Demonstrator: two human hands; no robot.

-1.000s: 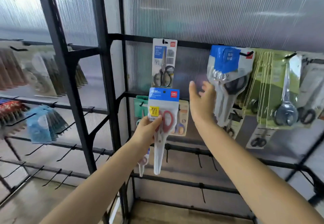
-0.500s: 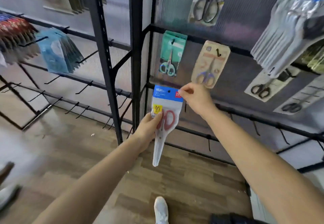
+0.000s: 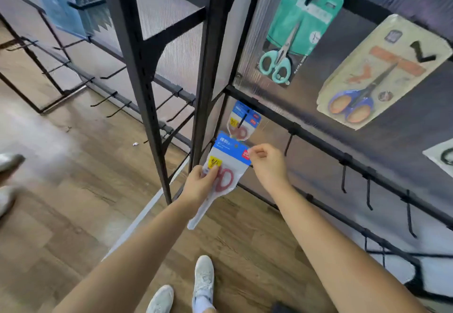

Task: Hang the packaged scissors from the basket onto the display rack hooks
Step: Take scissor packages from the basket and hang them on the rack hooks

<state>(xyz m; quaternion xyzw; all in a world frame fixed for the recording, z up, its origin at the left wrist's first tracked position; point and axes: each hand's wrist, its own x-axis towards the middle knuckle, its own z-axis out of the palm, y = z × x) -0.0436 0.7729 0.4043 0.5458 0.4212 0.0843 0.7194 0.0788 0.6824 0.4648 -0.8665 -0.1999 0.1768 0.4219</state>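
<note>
A pack of red-handled scissors (image 3: 226,165) with a blue header card is held low in front of the black display rack (image 3: 208,67). My left hand (image 3: 199,184) grips the pack at its middle, thumb over the yellow label. My right hand (image 3: 266,163) pinches the header's right top corner. Just above and behind it, an identical pack (image 3: 241,123) hangs on a hook of the lower rail. The basket is out of view.
Teal-handled scissors (image 3: 297,28) and blue-and-orange scissors (image 3: 382,72) hang higher up. Bare black hooks (image 3: 367,192) line the lower rails to the right. Another rack section (image 3: 103,84) with bare hooks stands to the left. My shoes (image 3: 203,280) are on the wooden floor below.
The view has dropped towards the rack's lower rail. Both hands brought the pack down. My right hand, which reached up earlier, now pinches the header corner.
</note>
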